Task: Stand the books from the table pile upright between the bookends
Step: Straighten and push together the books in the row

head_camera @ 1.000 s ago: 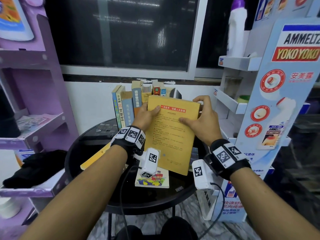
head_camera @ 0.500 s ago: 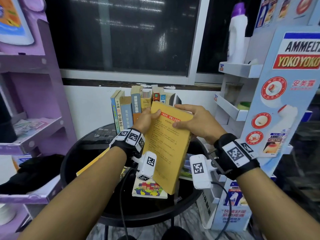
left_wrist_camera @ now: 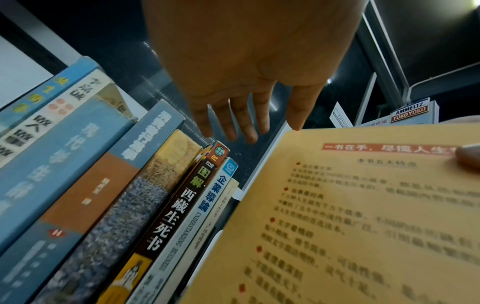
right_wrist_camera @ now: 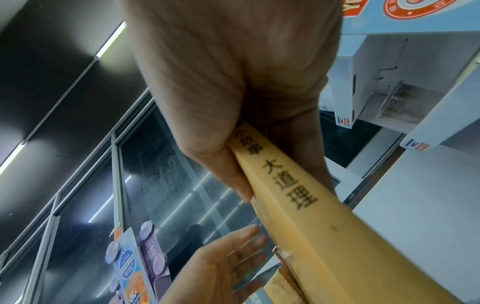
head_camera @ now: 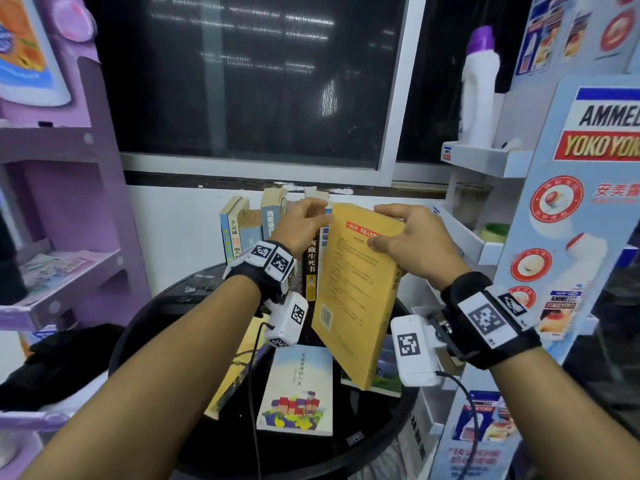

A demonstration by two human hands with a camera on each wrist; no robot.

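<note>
My right hand [head_camera: 398, 233] grips the top of a yellow book [head_camera: 356, 292], thumb on its printed back cover and fingers behind. The book hangs nearly upright, tilted, at the right end of the row of standing books [head_camera: 249, 230]. The right wrist view shows my right hand [right_wrist_camera: 241, 123] pinching the yellow book [right_wrist_camera: 298, 205] across its spine. My left hand [head_camera: 304, 220] is flat with straight fingers over the tops of the row. In the left wrist view the left hand [left_wrist_camera: 246, 115] has one fingertip against a corner of the yellow book [left_wrist_camera: 363, 216]. The bookends are hidden.
On the round black table [head_camera: 166, 306] lie a book with a houses cover [head_camera: 298, 389] and two more flat books. A purple shelf [head_camera: 69, 237] stands left, and a white rack [head_camera: 485, 161] with a bottle [head_camera: 479, 88] and a blue display stand [head_camera: 571, 237] right.
The yellow book has swung from leaning flat to nearly upright and moved back to the row's right end. My left hand left its edge and went to the tops of the standing books.
</note>
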